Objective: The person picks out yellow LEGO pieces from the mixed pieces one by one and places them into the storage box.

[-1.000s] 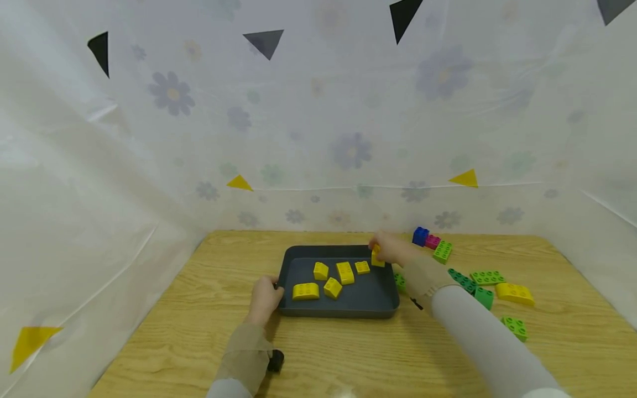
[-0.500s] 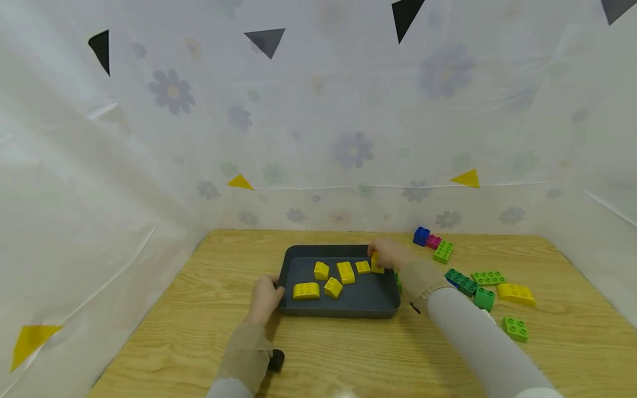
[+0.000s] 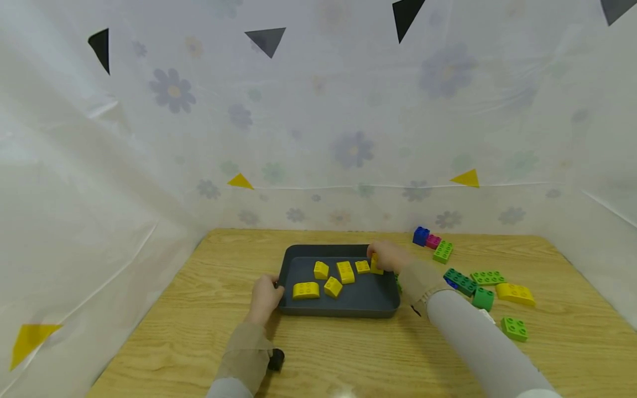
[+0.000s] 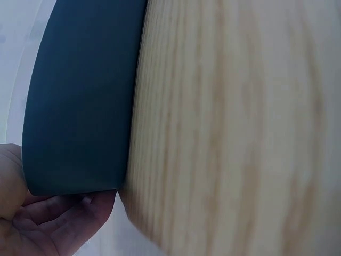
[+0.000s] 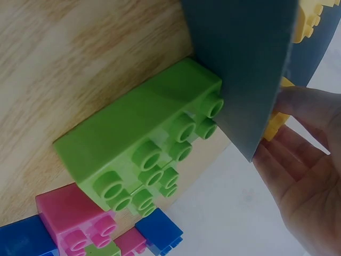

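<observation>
A dark grey tray (image 3: 348, 309) lies on the wooden table with several yellow toy bricks in it, among them a long rounded one (image 3: 306, 291) and a small one (image 3: 362, 267). My left hand (image 3: 266, 300) grips the tray's left side; in the left wrist view its fingers (image 4: 80, 221) curl around the tray's edge. At the far right corner, my right hand (image 3: 390, 256) pinches a yellow brick (image 3: 376, 265) low inside the tray, right beside the small one. The right wrist view shows this brick (image 5: 276, 124) partly hidden by the thumb and the tray wall.
Right of the tray lie loose bricks: blue (image 3: 420, 236), pink (image 3: 433, 241), light green (image 3: 443, 252), dark green (image 3: 460, 282) and yellow (image 3: 515, 293). A light green brick (image 5: 138, 128) stands close against the tray's right wall. A patterned sheet (image 3: 318, 138) hangs behind the table.
My right hand has lowered the yellow brick a little into the tray's far right corner, closer to the small yellow brick. The left hand keeps its grip on the tray.
</observation>
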Demonstrator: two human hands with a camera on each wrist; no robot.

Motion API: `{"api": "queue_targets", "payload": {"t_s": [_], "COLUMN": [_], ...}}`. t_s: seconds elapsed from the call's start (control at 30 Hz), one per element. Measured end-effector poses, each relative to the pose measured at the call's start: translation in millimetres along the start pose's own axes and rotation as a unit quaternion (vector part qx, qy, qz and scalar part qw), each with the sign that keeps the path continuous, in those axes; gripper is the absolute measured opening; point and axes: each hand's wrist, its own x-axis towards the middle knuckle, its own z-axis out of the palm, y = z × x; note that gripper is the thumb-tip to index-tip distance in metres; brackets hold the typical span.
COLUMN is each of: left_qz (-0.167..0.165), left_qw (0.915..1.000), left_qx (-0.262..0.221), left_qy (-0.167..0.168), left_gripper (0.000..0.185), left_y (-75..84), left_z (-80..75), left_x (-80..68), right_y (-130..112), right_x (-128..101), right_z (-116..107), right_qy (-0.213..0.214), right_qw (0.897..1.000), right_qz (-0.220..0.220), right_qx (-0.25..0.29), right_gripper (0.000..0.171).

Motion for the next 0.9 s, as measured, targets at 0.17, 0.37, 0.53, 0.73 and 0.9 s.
{"api": "queue_targets", "payload": {"t_s": [0.17,0.37,0.53,0.73,0.9], "left_qz": [0.004,0.005,0.008,0.001,-0.004], "left_qw": [1.0000,1.0000,1.0000,1.0000,1.0000], "left_qx": [0.003,0.001,0.002,-0.004,0.000], "left_qy": [0.004,0.005,0.005,0.000,-0.003], "left_gripper": [0.030,0.030,0.030,0.030,0.031], "left_y": [-0.8,0.3,0.3,0.2,0.8], "left_z": [0.9,1.1,0.9,0.3,-0.2], "left_x": [0.2,0.3,0.0,-0.5,-0.1], "right_y": [-1,-1,1,1,3], "right_x": [-2,-2,-1,-4,-13], "right_z": [0,0,1,-6,-16], "right_qy": [-0.001,-0.001,0.008,0.026,0.072], "right_qw": [1.000,1.000,1.000,0.998,0.996], "right_qz": [-0.007,-0.002,-0.015,-0.039,-0.055], "right_qx": [0.001,0.008,0.014,0.052,0.014], "right_gripper": [0.027,0.026,0.036,0.054,0.062]}}
